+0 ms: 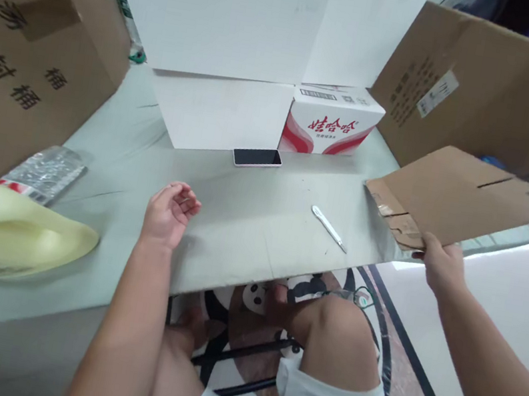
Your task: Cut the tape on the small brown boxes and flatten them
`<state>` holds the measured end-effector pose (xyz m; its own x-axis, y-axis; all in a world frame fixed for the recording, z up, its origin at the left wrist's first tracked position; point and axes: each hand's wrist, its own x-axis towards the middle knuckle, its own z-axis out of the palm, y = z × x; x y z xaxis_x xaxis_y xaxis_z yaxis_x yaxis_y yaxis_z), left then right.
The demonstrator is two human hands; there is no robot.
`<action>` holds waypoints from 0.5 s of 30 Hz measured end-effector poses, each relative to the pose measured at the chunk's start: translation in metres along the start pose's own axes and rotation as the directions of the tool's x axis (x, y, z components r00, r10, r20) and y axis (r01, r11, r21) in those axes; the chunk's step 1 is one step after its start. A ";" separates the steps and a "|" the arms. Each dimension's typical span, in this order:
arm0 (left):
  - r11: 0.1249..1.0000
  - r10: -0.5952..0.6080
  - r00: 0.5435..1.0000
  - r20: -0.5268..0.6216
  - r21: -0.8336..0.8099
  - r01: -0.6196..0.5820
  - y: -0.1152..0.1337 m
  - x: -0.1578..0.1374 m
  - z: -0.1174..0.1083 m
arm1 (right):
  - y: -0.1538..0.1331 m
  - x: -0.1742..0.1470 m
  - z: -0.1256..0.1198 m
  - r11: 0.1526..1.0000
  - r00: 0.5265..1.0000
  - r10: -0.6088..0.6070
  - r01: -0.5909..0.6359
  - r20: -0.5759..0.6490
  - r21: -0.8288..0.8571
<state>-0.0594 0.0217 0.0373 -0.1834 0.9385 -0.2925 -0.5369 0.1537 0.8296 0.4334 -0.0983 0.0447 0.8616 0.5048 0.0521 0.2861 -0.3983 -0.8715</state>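
Observation:
My right hand [442, 263] grips the near edge of a flat brown cardboard piece [467, 198], which tilts up over the table's right end. Slits and some clear tape show on the cardboard. My left hand [171, 213] hovers above the table with its fingers loosely curled and apart, holding nothing. Between the two hands, a slim white craft knife [329, 228] lies on the table [240, 221], close to the front edge. Farther back lies a phone [257, 157] with a dark screen.
White boards [218, 109] and a red-and-white carton [332, 125] stand at the back. Large cardboard boxes flank the table at left [36, 72] and right [489, 94]. A pale yellow object [15, 231] and a clear plastic bottle [48, 172] lie at the left.

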 end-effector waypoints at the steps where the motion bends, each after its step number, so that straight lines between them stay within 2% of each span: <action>1: 1.000 0.002 1.000 0.000 0.013 -0.002 -0.001 0.001 0.000 | -0.003 0.008 0.006 0.998 1.000 -0.008 0.008 0.001 -0.060; 4: 0.999 0.006 1.000 0.001 0.045 -0.006 -0.004 0.004 -0.001 | -0.021 0.035 0.035 0.975 0.999 -0.047 0.045 -0.002 -0.219; 7: 0.996 0.009 1.000 -0.007 0.088 -0.009 -0.008 0.009 0.000 | -0.046 0.071 0.077 0.951 0.994 -0.105 0.108 0.027 -0.289; 12: 0.986 -0.004 1.000 0.000 0.164 0.004 -0.014 0.018 0.008 | -0.081 0.135 0.149 0.929 0.968 -0.240 0.251 0.073 -0.274; 15: 0.986 -0.024 1.000 0.000 0.164 0.024 -0.016 0.023 0.015 | -0.089 0.161 0.181 0.886 0.905 -0.419 0.426 0.080 -0.185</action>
<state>-0.0429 0.0451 0.0246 -0.1704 0.9346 -0.3123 -0.3988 0.2244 0.8891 0.4709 0.1571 0.0428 0.6263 0.6845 0.3731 0.6979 -0.2792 -0.6595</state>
